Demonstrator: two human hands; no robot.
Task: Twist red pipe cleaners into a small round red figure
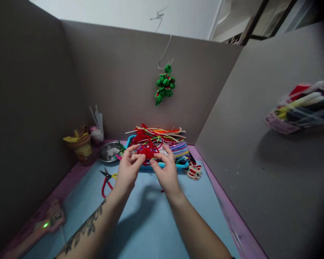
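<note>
Between my two hands, raised over the blue mat, is a red fuzzy pipe-cleaner piece [148,152] with a rounded middle and loops around it. My left hand [130,162] pinches its left side between thumb and fingers. On its right side, my right hand [165,166] grips with thumb and curled fingers. Behind the piece stands a blue tray [184,165] heaped with coloured pipe cleaners [162,131], partly hidden by the hands. Red-handled pliers or cutters [106,181] lie left of my left wrist.
A pink glue gun [52,219] with a green light lies at lower left. Beyond are a metal bowl [108,153], a pot [82,147] and white sticks [97,120]. A red-and-white piece [193,171] lies right of the tray. A green ornament [165,85] hangs behind; a filled holder [283,122] is on the right panel.
</note>
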